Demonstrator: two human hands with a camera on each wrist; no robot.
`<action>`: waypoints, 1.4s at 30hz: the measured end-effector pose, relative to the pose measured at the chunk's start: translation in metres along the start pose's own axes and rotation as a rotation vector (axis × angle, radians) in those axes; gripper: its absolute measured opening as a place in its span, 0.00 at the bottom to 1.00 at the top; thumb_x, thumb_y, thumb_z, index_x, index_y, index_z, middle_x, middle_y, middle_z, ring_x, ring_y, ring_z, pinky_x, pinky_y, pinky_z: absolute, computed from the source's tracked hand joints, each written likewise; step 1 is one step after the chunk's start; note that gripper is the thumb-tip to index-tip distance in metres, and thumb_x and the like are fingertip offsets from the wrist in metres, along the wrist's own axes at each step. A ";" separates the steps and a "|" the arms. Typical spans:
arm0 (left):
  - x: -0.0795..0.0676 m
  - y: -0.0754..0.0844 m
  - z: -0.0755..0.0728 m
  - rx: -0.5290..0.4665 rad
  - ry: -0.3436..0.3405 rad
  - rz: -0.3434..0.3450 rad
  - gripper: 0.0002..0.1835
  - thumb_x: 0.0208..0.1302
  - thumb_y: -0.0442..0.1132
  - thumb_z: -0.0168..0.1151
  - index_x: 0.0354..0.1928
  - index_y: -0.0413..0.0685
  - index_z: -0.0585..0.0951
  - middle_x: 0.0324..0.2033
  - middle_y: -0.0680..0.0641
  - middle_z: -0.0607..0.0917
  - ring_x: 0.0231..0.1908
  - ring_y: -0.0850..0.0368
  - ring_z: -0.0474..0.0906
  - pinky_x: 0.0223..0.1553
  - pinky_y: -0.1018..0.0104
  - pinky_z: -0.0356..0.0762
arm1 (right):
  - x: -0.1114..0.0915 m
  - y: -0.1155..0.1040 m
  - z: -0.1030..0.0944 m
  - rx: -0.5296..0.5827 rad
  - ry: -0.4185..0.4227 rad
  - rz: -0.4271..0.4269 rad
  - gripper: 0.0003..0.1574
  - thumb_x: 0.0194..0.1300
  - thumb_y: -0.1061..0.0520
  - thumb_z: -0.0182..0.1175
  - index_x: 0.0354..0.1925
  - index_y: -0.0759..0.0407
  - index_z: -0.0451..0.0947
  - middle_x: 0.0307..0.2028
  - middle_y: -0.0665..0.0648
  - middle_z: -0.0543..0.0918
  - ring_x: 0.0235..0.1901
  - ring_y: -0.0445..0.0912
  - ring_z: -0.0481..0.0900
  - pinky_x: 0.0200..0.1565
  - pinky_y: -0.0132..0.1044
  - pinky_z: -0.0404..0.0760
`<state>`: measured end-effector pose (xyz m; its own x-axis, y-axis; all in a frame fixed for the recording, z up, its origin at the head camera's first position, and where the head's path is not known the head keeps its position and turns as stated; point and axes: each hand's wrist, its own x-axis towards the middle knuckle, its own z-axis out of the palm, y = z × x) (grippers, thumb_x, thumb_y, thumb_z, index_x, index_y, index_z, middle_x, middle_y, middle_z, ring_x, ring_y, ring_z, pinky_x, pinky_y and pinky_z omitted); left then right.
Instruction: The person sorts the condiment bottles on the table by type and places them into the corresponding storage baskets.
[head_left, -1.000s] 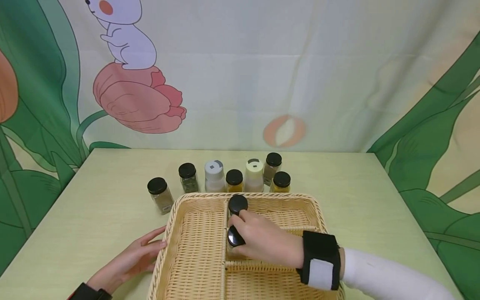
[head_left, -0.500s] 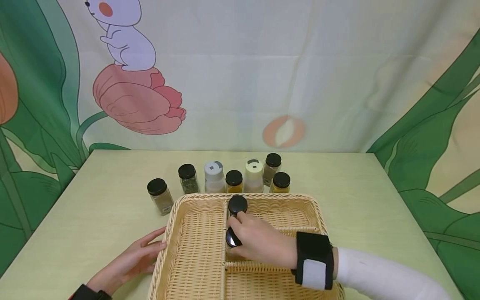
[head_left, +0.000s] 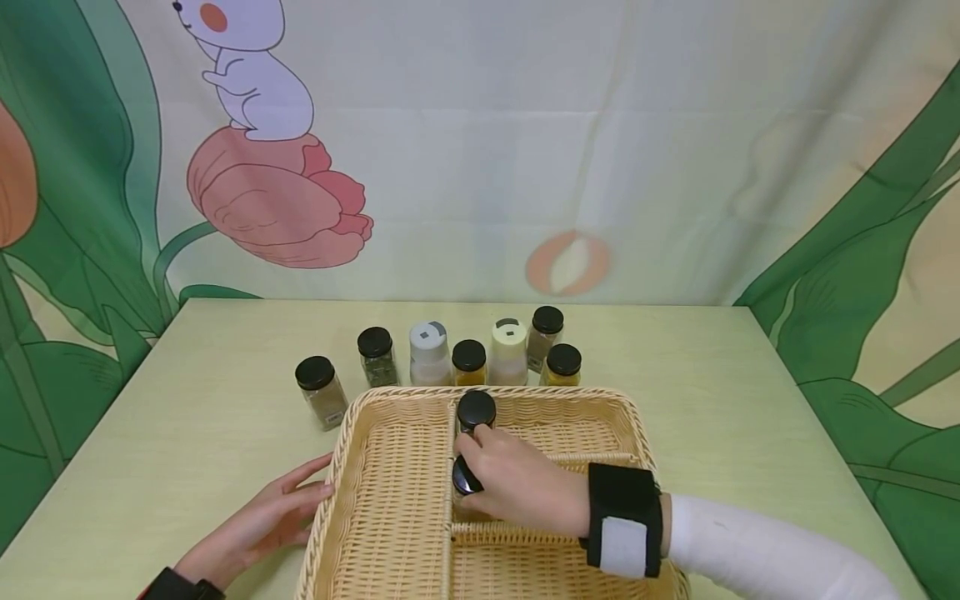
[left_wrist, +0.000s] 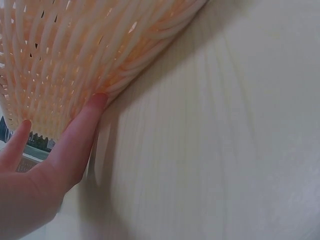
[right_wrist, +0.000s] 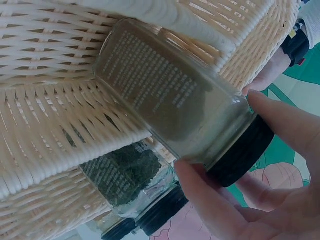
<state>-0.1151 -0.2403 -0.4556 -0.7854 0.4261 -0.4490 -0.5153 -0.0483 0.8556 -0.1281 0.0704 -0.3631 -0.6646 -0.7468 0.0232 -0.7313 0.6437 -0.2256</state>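
Observation:
My right hand [head_left: 521,483] pinches a spice jar [right_wrist: 160,85] near its black lid, thumb on one side and fingers on the other. Grey-brown powder fills most of this clear jar, and printed text covers its side. It stands in the middle right compartment of the wicker basket [head_left: 397,483], by the long divider. Just behind it, in the back compartment, is another black-lidded jar [head_left: 476,408]; dark green flakes show through its glass [right_wrist: 127,172]. My left hand [head_left: 262,512] touches the basket's left outer wall, its fingers fairly straight.
Behind the basket stand several seasoning containers: a green herb jar [head_left: 377,358], a white-capped shaker [head_left: 429,350], a cream-capped shaker [head_left: 509,350] and yellow-filled jars [head_left: 469,362]. A brown powder jar [head_left: 322,392] is left of it. A printed curtain [head_left: 480,167] hangs behind the table.
My right hand and the jar it holds have shifted slightly left, towards the long divider. The left hand and the basket stay where they were.

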 end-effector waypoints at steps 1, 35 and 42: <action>0.000 0.000 0.000 0.001 0.001 -0.001 0.40 0.65 0.45 0.48 0.68 0.43 0.37 0.60 0.39 0.63 0.49 0.54 0.72 0.46 0.47 0.70 | 0.000 0.000 0.000 0.001 -0.005 0.004 0.28 0.51 0.47 0.65 0.45 0.61 0.69 0.34 0.55 0.73 0.31 0.41 0.72 0.31 0.27 0.73; 0.000 -0.002 -0.001 -0.002 -0.007 0.009 0.40 0.65 0.44 0.48 0.68 0.42 0.36 0.57 0.41 0.67 0.48 0.53 0.72 0.46 0.48 0.70 | 0.001 0.005 0.004 0.088 -0.012 0.038 0.26 0.49 0.51 0.67 0.44 0.60 0.70 0.32 0.54 0.73 0.31 0.40 0.74 0.30 0.24 0.73; 0.001 -0.002 -0.001 0.003 -0.005 0.012 0.40 0.65 0.44 0.48 0.68 0.42 0.36 0.58 0.41 0.65 0.48 0.54 0.72 0.46 0.48 0.70 | 0.002 0.005 0.003 0.095 -0.021 0.043 0.26 0.49 0.51 0.66 0.44 0.60 0.70 0.32 0.54 0.73 0.31 0.41 0.75 0.30 0.24 0.73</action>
<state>-0.1151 -0.2409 -0.4575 -0.7896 0.4302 -0.4375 -0.5048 -0.0502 0.8618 -0.1330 0.0719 -0.3670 -0.6908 -0.7230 -0.0091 -0.6836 0.6572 -0.3174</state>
